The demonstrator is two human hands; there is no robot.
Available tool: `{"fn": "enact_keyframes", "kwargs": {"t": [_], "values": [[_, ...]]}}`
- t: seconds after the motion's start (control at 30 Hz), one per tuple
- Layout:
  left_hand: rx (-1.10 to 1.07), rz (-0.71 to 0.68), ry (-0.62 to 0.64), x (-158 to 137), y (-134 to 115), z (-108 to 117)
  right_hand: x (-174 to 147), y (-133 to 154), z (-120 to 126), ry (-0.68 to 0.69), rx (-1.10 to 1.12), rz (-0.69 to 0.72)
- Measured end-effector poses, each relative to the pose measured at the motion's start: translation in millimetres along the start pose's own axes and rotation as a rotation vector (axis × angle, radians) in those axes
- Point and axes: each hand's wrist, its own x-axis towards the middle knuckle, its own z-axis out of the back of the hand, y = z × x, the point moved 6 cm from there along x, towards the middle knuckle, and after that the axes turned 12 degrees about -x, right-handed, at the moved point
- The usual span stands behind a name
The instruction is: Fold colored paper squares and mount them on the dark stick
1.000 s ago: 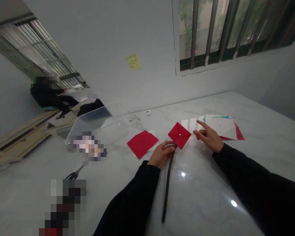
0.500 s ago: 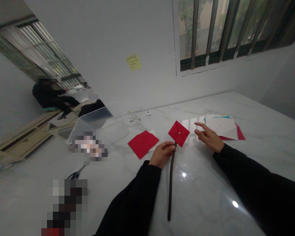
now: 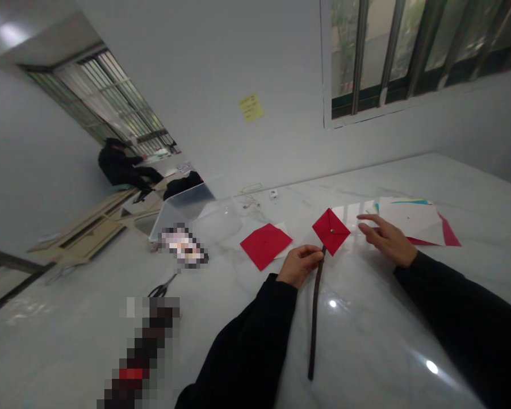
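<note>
A paper pinwheel is held up over the marble-patterned table (image 3: 366, 318). Its red folded head (image 3: 326, 226) has a small round pin at the centre, and a thin dark brown stick (image 3: 314, 318) runs down from it. With thumb and fingers, my left hand (image 3: 301, 264) pinches the stick just below the head. To the right of the head, my right hand (image 3: 389, 238) hovers with its fingers apart, holding nothing and not touching the pinwheel. A red paper sheet (image 3: 265, 245) lies left of the pinwheel, partly over a white piece (image 3: 284, 232).
Stacked white and coloured paper (image 3: 417, 220) lies at the right. Leftward are a clear plastic box (image 3: 187, 207), scissors (image 3: 162, 288) and blurred-out items. A small white plug-like block (image 3: 273, 193) and cable sit by the wall, under a yellow note (image 3: 251, 108). Another person (image 3: 121, 162) sits far off.
The whole view has shifted, so things appear further right. My left hand keeps its pinch on the stick, and my right hand stays beside the red head with little change.
</note>
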Motion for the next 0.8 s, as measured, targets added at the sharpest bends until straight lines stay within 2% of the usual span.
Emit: {"fn": "enact_keyframes", "kwargs": {"t": [0.07,0.17,0.23,0.37,0.47,0.53,0.63,0.8], "values": [[0.006,0.005,0.01,-0.1,1.3,-0.1,-0.8,-0.1,-3.6,0.054,0.042,0.017],[-0.006,-0.009,0.009,0.9,1.6,0.6,-5.5,4.0,-23.1,0.332,0.0,0.083],[-0.022,-0.013,0.002,1.7,1.9,1.3,-8.6,6.1,-31.8,0.435,-0.067,0.118],[-0.04,-0.01,-0.009,1.8,2.4,1.9,-4.9,9.6,-26.6,0.314,-0.057,0.143],[-0.028,-0.01,-0.006,1.3,2.3,1.1,-4.1,7.2,-23.8,0.291,0.073,0.048],[-0.037,-0.023,-0.01,1.2,1.4,0.5,-10.2,9.8,-32.6,0.418,0.139,0.006],[-0.116,-0.079,-0.023,0.9,-0.9,-1.8,-30.8,28.7,-53.8,0.668,0.218,0.077],[-0.206,-0.124,-0.009,-3.1,4.0,-13.4,-65.6,65.8,-82.1,0.848,0.397,0.158]]}}
